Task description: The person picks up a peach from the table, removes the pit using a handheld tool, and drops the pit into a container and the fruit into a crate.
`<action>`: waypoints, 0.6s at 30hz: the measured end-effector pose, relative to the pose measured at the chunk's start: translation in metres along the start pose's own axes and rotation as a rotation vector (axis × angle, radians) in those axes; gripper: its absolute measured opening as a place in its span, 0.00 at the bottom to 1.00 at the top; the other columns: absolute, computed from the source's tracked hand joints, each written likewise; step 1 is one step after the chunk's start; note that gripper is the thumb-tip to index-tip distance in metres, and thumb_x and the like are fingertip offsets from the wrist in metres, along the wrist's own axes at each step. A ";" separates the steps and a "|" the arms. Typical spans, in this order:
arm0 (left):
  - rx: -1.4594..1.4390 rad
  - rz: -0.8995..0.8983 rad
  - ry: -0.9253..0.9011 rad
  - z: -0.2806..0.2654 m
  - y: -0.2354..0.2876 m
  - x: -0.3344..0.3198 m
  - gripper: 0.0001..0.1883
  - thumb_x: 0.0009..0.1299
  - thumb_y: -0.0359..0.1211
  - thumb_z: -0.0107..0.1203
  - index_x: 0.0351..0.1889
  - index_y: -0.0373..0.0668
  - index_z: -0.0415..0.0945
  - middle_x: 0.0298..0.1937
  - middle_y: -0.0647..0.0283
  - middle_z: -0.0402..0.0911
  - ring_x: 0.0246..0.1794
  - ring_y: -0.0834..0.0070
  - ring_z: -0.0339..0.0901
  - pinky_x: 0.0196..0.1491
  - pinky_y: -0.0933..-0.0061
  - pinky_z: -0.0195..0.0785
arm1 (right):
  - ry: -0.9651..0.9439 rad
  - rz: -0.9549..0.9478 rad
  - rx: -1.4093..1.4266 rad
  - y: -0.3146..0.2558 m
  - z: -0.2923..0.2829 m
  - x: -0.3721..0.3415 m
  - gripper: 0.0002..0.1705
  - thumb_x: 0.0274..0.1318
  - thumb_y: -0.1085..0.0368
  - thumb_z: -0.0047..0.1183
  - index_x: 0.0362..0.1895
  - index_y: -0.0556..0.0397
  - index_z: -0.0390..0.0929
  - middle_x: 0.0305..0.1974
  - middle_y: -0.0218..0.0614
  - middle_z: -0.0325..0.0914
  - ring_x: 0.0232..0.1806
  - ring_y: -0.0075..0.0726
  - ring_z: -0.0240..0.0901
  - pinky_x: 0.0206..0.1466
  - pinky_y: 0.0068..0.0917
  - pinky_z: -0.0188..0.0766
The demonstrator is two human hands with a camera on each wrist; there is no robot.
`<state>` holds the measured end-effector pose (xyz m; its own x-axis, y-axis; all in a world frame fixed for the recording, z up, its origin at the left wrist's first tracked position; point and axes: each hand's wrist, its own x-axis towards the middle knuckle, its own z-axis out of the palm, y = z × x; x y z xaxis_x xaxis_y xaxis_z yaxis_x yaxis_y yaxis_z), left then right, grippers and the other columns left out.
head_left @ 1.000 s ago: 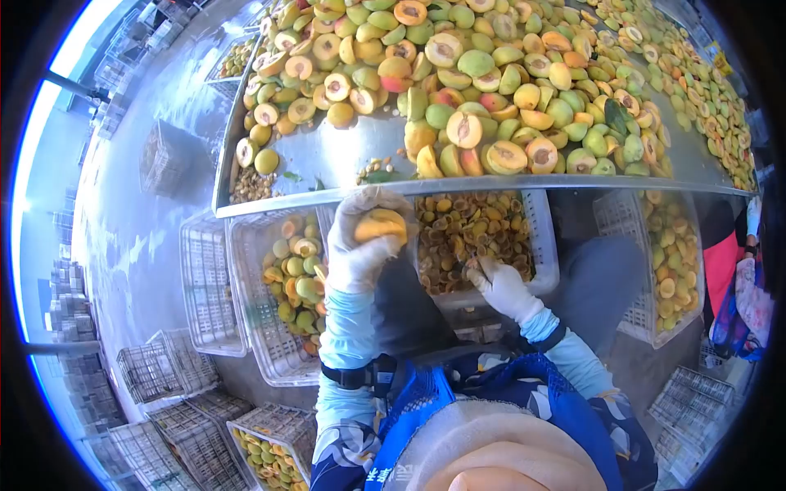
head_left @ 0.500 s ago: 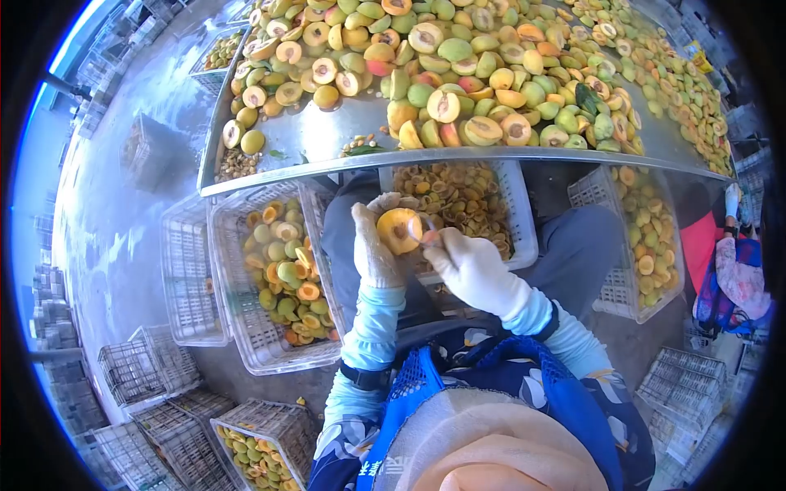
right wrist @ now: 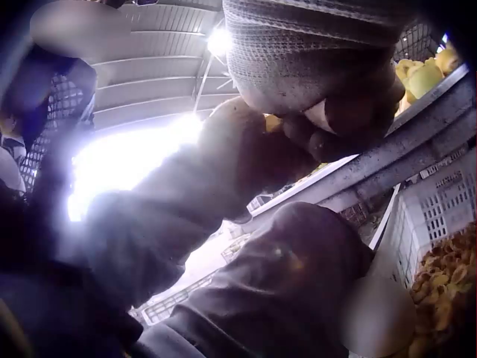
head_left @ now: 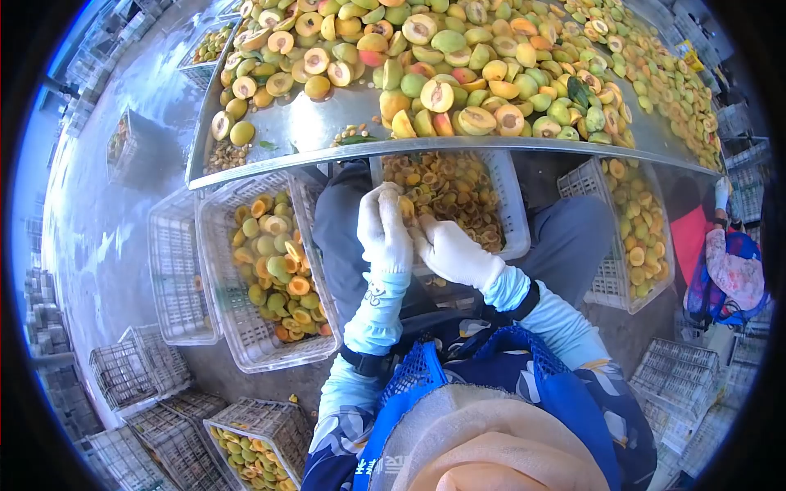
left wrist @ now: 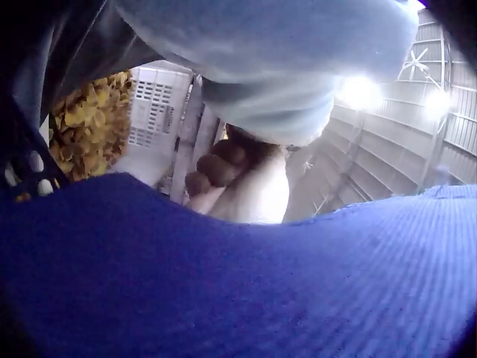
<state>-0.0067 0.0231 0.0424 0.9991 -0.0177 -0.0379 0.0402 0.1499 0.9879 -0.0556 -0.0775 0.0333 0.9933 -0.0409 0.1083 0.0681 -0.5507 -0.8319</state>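
A white-gloved left hand (head_left: 383, 231) grips a yellow-orange fruit (head_left: 407, 208) above the lap, its fingers covering most of it. At the fruit's near side is the gloved right hand (head_left: 460, 252), thumb and forefinger pinched together; what lies between them is too small to name. The right wrist view shows the right hand's knitted glove (right wrist: 305, 67) close up, with curled, shadowed fingers below it. A blue cloth and pale sleeve (left wrist: 276, 112) fill much of the left wrist view. Below the hands, a white crate (head_left: 514, 209) holds fruit pieces (head_left: 449, 190).
A metal table (head_left: 327, 123), heaped with halved fruit (head_left: 477, 121), spans the front. Crates of fruit stand left (head_left: 246, 331) and right (head_left: 596, 192) of the legs. More crates (head_left: 131, 368) are stacked behind at left. Another person (head_left: 733, 266) is at far right.
Earlier the hands were apart; the right hand has come in to the fruit. The fruit's cut face showed half a second ago and has turned mostly out of sight. The head view has shifted.
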 end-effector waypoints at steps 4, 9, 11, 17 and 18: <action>0.240 0.263 -0.194 -0.006 -0.009 0.013 0.11 0.72 0.32 0.47 0.42 0.34 0.76 0.37 0.59 0.80 0.37 0.76 0.75 0.43 0.76 0.69 | -0.431 0.635 0.974 -0.001 -0.003 -0.009 0.19 0.69 0.49 0.36 0.37 0.51 0.68 0.17 0.24 0.61 0.12 0.21 0.54 0.14 0.21 0.58; -0.101 0.122 -0.020 0.005 -0.011 0.016 0.12 0.73 0.33 0.45 0.43 0.34 0.75 0.40 0.58 0.81 0.38 0.75 0.76 0.46 0.76 0.69 | -0.310 0.573 0.726 0.003 0.003 0.000 0.19 0.68 0.51 0.38 0.40 0.55 0.70 0.18 0.30 0.66 0.16 0.25 0.62 0.16 0.26 0.62; -0.135 0.101 -0.006 0.009 -0.011 0.018 0.12 0.74 0.34 0.45 0.43 0.34 0.75 0.39 0.59 0.81 0.36 0.77 0.76 0.42 0.76 0.70 | 0.003 0.114 0.470 0.024 0.023 -0.003 0.19 0.67 0.53 0.42 0.40 0.59 0.70 0.22 0.43 0.73 0.17 0.40 0.70 0.19 0.35 0.65; -0.531 -0.354 0.055 0.006 -0.029 0.022 0.18 0.75 0.43 0.43 0.42 0.36 0.72 0.32 0.57 0.78 0.29 0.70 0.76 0.35 0.75 0.72 | 0.199 -0.002 0.060 0.029 0.031 -0.007 0.15 0.64 0.58 0.46 0.34 0.59 0.69 0.21 0.54 0.73 0.22 0.63 0.70 0.21 0.45 0.66; -0.713 -0.373 -0.071 -0.006 -0.063 0.029 0.20 0.75 0.47 0.41 0.43 0.36 0.70 0.32 0.54 0.77 0.31 0.64 0.77 0.37 0.67 0.74 | 0.194 -0.001 0.064 0.029 0.034 -0.009 0.15 0.64 0.58 0.46 0.34 0.59 0.69 0.21 0.54 0.73 0.22 0.63 0.70 0.21 0.45 0.66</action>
<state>0.0196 0.0187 -0.0214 0.9161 -0.2501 -0.3133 0.3929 0.7157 0.5774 -0.0598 -0.0652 -0.0103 0.9570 -0.2031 0.2070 0.0812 -0.4974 -0.8637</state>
